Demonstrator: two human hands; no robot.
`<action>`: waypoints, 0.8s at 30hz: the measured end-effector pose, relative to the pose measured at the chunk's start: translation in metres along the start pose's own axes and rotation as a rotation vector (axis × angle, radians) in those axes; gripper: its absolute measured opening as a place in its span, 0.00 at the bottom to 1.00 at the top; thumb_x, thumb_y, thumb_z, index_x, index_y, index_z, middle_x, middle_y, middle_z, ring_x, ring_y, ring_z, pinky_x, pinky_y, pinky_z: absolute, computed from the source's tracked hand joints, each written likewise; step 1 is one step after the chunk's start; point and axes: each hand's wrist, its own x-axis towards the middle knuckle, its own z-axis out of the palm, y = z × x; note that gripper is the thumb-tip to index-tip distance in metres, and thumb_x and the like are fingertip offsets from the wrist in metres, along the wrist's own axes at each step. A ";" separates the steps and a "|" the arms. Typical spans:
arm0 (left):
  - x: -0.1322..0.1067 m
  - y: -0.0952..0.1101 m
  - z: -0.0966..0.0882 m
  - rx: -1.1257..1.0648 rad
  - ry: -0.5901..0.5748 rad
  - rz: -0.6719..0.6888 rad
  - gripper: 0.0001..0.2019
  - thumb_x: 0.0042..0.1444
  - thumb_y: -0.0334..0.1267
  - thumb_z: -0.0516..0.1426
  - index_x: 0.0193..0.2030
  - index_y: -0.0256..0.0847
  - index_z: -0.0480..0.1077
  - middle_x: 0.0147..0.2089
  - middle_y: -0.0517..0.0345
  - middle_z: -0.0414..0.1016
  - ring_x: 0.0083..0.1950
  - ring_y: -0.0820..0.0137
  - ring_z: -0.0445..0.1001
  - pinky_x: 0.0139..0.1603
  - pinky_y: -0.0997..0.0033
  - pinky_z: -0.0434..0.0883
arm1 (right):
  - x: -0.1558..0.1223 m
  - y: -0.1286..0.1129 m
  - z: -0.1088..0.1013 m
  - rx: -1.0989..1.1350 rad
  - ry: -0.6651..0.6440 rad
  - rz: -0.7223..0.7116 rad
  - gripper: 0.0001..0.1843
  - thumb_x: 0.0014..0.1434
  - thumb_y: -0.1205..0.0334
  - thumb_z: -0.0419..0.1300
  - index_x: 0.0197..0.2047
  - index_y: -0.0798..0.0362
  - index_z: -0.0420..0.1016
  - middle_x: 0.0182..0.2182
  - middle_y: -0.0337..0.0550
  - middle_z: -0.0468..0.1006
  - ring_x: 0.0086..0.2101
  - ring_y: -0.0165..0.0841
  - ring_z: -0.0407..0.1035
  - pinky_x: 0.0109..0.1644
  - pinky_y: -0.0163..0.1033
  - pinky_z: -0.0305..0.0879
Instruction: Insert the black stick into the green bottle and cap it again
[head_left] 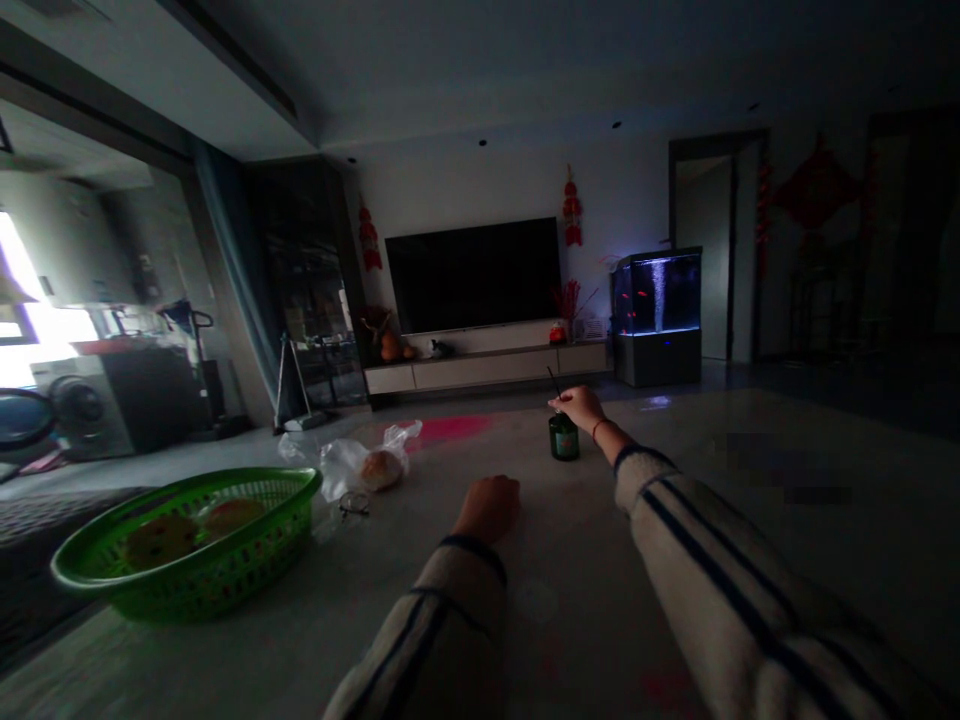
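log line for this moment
right hand: pinching thin stick above green jar | left hand: closed, resting on table | green basket at left

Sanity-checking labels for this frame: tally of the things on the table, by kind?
green basket: 1
round food items: 3 (two in the basket, one in the bag)
plastic bag: 1
dark jar: 1
thin stick, held by the right hand: 1
unclear small item beside the bag: 1
Total: 8
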 end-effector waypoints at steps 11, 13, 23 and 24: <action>0.003 0.001 0.000 -0.028 -0.014 0.019 0.12 0.57 0.32 0.46 0.39 0.32 0.69 0.40 0.41 0.73 0.43 0.61 0.73 0.41 0.62 0.69 | 0.023 -0.031 -0.089 0.419 0.133 0.031 0.13 0.48 0.56 0.62 0.29 0.60 0.76 0.26 0.46 0.78 0.23 0.30 0.71 0.27 0.33 0.71; 0.003 0.002 0.000 -0.020 -0.017 0.015 0.12 0.57 0.32 0.46 0.39 0.31 0.69 0.40 0.41 0.73 0.44 0.61 0.73 0.41 0.62 0.69 | 0.016 -0.030 -0.100 0.482 0.039 0.078 0.11 0.46 0.58 0.65 0.26 0.60 0.74 0.24 0.45 0.78 0.24 0.30 0.71 0.28 0.34 0.71; 0.003 0.001 0.001 -0.033 -0.021 -0.052 0.12 0.57 0.32 0.45 0.38 0.33 0.69 0.39 0.44 0.74 0.42 0.63 0.74 0.39 0.66 0.70 | -0.049 0.025 -0.094 -0.019 -0.952 0.412 0.19 0.33 0.55 0.69 0.27 0.59 0.74 0.19 0.41 0.75 0.23 0.30 0.71 0.28 0.34 0.70; 0.003 0.001 0.001 -0.035 -0.023 -0.054 0.12 0.57 0.32 0.45 0.38 0.33 0.69 0.39 0.44 0.74 0.42 0.63 0.74 0.39 0.66 0.70 | -0.050 0.027 -0.094 -0.099 -0.936 0.420 0.20 0.31 0.54 0.70 0.25 0.59 0.74 0.19 0.41 0.75 0.23 0.30 0.71 0.28 0.35 0.70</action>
